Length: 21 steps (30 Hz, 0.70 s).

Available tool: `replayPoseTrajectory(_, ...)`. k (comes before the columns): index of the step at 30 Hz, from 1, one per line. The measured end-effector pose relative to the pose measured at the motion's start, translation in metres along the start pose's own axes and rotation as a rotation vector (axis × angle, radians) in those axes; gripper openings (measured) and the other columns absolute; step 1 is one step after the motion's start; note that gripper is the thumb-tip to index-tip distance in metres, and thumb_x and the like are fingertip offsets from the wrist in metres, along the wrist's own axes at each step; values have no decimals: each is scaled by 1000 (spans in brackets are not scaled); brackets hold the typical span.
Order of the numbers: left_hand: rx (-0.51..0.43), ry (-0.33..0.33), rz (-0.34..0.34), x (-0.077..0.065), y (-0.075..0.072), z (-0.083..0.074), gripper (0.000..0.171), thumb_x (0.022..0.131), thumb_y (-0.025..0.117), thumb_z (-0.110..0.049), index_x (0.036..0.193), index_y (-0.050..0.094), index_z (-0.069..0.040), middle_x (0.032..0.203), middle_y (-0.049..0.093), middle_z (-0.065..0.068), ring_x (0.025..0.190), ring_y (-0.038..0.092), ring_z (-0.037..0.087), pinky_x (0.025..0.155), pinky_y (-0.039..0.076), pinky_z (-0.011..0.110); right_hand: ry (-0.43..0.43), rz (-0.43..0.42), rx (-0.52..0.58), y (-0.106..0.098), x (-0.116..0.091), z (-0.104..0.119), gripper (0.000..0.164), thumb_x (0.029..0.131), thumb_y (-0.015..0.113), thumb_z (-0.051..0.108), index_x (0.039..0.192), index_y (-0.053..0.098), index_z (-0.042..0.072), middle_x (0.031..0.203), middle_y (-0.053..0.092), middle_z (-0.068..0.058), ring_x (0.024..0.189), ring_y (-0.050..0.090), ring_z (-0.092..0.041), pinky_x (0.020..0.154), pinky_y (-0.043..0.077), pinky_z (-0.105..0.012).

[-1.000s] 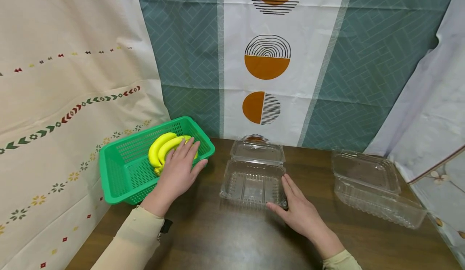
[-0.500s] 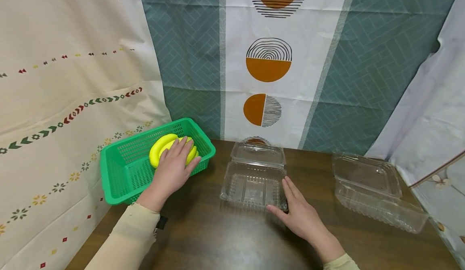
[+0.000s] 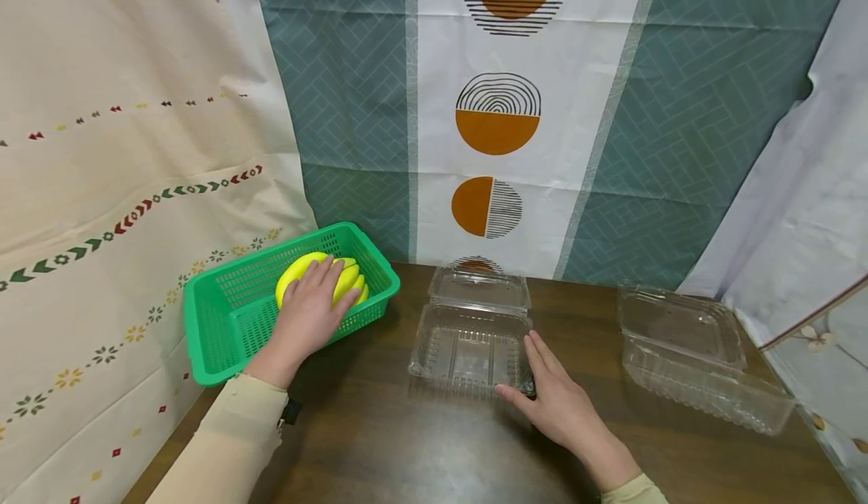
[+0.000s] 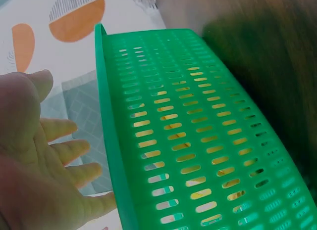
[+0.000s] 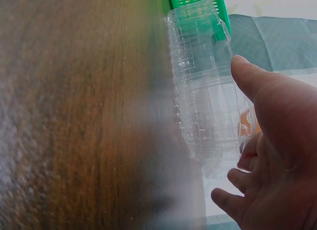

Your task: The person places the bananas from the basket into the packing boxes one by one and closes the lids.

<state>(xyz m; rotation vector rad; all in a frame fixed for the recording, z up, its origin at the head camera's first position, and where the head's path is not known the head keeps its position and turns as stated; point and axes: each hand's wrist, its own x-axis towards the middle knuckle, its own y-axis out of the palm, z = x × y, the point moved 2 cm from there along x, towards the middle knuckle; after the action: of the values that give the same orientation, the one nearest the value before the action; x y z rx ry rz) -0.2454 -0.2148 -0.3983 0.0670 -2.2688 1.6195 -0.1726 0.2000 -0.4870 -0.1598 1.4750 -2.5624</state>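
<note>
A bunch of yellow bananas lies in the right part of a green plastic basket, partly covered by my left hand in the head view. Seen from the left wrist, the fingers of the left hand are extended at the basket's rim, and bananas show through the slots of its wall. My right hand rests its straight fingers along the right side of a clear plastic clamshell container, with the thumb at the front corner. The container's lid is folded back.
A second clear clamshell container stands with its lid raised toward the right edge of the brown table. Patterned cloth hangs behind the table and along both sides.
My left hand has moved slightly left and toward me over the bananas, uncovering more of their right end. The bananas have turned a little in the basket. The right hand stays at the container.
</note>
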Motion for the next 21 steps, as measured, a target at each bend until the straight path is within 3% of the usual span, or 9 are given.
replayPoseTrajectory(12, 37, -41, 39, 7, 0, 12, 68, 115, 58, -42, 165, 44, 3, 172, 36, 29, 160, 27, 55, 120, 25, 78, 2, -7, -4, 1, 1, -1, 113, 102, 65, 73, 178, 13, 7, 185, 8, -13, 164, 26, -42, 113, 44, -72)
replayPoseTrajectory(21, 50, -81, 113, 13, 3, 27, 74, 115, 57, -45, 168, 38, 3, 173, 34, 30, 159, 25, 57, 121, 23, 80, 3, -5, -2, 1, 0, -1, 115, 101, 63, 76, 177, 14, 7, 185, 8, -13, 164, 27, -42, 113, 44, -71)
